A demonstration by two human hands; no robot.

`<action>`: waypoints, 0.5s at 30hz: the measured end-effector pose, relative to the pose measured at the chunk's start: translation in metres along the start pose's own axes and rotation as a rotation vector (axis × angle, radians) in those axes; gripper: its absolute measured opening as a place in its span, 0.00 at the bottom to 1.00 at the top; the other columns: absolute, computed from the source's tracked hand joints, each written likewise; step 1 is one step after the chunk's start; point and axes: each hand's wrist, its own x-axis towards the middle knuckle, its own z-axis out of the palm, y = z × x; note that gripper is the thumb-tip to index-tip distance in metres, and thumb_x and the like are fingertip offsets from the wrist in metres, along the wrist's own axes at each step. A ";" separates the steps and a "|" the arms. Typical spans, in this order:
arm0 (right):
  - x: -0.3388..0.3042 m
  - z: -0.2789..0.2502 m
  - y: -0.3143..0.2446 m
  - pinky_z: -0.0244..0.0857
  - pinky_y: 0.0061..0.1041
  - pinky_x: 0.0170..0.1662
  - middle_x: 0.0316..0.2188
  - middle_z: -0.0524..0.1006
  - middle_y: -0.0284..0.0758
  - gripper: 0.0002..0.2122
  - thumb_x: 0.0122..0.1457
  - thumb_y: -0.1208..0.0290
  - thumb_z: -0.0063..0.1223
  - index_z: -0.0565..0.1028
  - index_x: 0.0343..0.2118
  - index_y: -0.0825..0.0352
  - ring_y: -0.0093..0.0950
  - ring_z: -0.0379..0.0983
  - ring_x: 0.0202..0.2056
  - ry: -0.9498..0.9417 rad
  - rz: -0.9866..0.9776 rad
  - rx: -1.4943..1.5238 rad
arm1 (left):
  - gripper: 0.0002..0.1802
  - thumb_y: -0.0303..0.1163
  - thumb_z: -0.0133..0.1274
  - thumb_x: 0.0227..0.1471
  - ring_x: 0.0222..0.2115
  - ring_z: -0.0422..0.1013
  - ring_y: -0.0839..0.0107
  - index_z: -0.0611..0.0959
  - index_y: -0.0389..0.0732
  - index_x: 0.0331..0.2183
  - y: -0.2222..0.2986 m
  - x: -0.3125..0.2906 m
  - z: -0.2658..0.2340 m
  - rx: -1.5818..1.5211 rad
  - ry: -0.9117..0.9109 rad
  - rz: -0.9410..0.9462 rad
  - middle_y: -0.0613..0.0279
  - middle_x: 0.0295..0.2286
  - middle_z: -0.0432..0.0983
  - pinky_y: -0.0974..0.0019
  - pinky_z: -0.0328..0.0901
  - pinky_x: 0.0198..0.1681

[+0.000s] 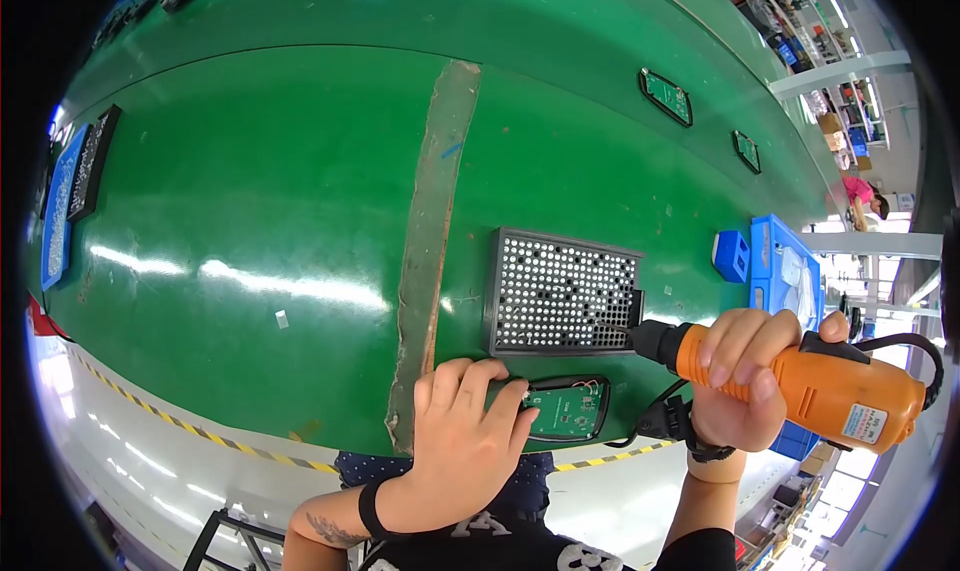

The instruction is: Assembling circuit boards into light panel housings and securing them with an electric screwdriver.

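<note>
My right hand (748,376) is wrapped round an orange electric screwdriver (850,396) with a black nose and a cable at its rear. Its bit points left, over the right part of a black screw tray (490,306) whose holes hold many silvery screws; whether the bit touches one I cannot tell. At the table's near edge my left hand (465,426) is closed on the left end of a black device housing with a green circuit board (565,411) inside. Thin reddish wires show on the board's upper right; my fingers hide its left end.
A blue bin (770,271) with clear bags and a small blue box (731,256) stand at the right. Two more boards in housings (666,97) (746,152) lie far right. Another tray (94,166) and a blue tray (65,206) sit far left. A worn strip (430,221) crosses the green table.
</note>
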 end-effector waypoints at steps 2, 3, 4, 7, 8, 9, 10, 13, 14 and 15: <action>0.002 0.000 0.000 0.61 0.27 0.26 0.17 0.63 0.29 0.23 0.49 0.76 0.52 0.53 0.45 0.54 0.25 0.63 0.19 0.004 -0.004 -0.011 | 0.16 0.28 0.61 0.31 0.36 0.61 0.61 0.78 0.39 0.29 0.001 0.001 0.001 -0.007 -0.003 -0.003 0.61 0.32 0.66 0.59 0.53 0.38; 0.003 0.000 0.001 0.61 0.26 0.25 0.17 0.63 0.29 0.23 0.49 0.76 0.51 0.54 0.45 0.54 0.25 0.62 0.18 0.008 -0.014 -0.022 | 0.16 0.28 0.61 0.31 0.36 0.61 0.61 0.78 0.40 0.29 0.000 0.002 0.002 -0.013 -0.002 -0.002 0.61 0.32 0.66 0.60 0.53 0.37; 0.003 0.000 0.000 0.61 0.25 0.25 0.16 0.63 0.29 0.23 0.50 0.75 0.51 0.54 0.46 0.54 0.25 0.62 0.18 0.011 -0.023 -0.034 | 0.16 0.28 0.61 0.31 0.36 0.61 0.61 0.78 0.40 0.29 0.000 0.003 0.003 -0.020 -0.002 0.000 0.62 0.32 0.66 0.60 0.53 0.37; 0.000 0.002 0.002 0.61 0.26 0.22 0.15 0.64 0.29 0.24 0.48 0.77 0.52 0.54 0.46 0.55 0.25 0.63 0.16 0.029 -0.108 -0.004 | 0.16 0.28 0.61 0.31 0.36 0.61 0.62 0.77 0.40 0.29 -0.003 0.004 0.002 -0.034 -0.016 -0.027 0.63 0.32 0.66 0.61 0.53 0.36; -0.001 0.003 0.003 0.62 0.26 0.20 0.15 0.64 0.29 0.24 0.48 0.77 0.52 0.55 0.46 0.56 0.26 0.63 0.15 0.037 -0.157 0.010 | 0.16 0.28 0.61 0.31 0.36 0.61 0.62 0.77 0.41 0.29 -0.004 0.004 0.002 -0.041 -0.019 -0.035 0.63 0.32 0.66 0.61 0.52 0.36; -0.005 0.005 0.002 0.62 0.26 0.20 0.15 0.64 0.29 0.24 0.48 0.77 0.52 0.55 0.46 0.56 0.26 0.63 0.15 0.036 -0.144 0.013 | 0.16 0.28 0.61 0.31 0.36 0.61 0.62 0.77 0.41 0.29 -0.005 0.004 0.002 -0.042 -0.023 -0.047 0.63 0.32 0.66 0.61 0.52 0.36; -0.010 0.007 -0.003 0.62 0.26 0.19 0.14 0.65 0.29 0.24 0.47 0.79 0.52 0.55 0.45 0.57 0.27 0.63 0.14 0.000 -0.186 0.073 | 0.17 0.28 0.61 0.31 0.36 0.61 0.63 0.77 0.41 0.29 -0.005 0.005 0.002 -0.054 -0.025 -0.044 0.63 0.32 0.66 0.61 0.52 0.36; -0.020 0.013 -0.009 0.62 0.28 0.16 0.14 0.67 0.31 0.23 0.45 0.81 0.52 0.57 0.44 0.58 0.28 0.64 0.12 -0.072 -0.261 0.196 | 0.17 0.27 0.62 0.30 0.35 0.61 0.63 0.77 0.41 0.29 -0.004 0.006 0.003 -0.078 -0.030 -0.044 0.64 0.31 0.66 0.61 0.52 0.35; -0.021 0.016 -0.007 0.63 0.23 0.15 0.13 0.68 0.31 0.24 0.44 0.81 0.53 0.57 0.43 0.61 0.26 0.64 0.11 -0.156 -0.281 0.192 | 0.17 0.27 0.62 0.30 0.35 0.61 0.63 0.77 0.41 0.29 -0.004 0.006 0.004 -0.083 -0.025 -0.045 0.64 0.31 0.66 0.61 0.52 0.36; -0.022 0.020 -0.004 0.64 0.19 0.14 0.12 0.69 0.31 0.24 0.42 0.81 0.54 0.57 0.43 0.64 0.23 0.65 0.10 -0.239 -0.302 0.190 | 0.17 0.27 0.62 0.29 0.35 0.61 0.63 0.77 0.41 0.29 -0.005 0.006 0.003 -0.084 -0.019 -0.044 0.64 0.31 0.66 0.61 0.52 0.36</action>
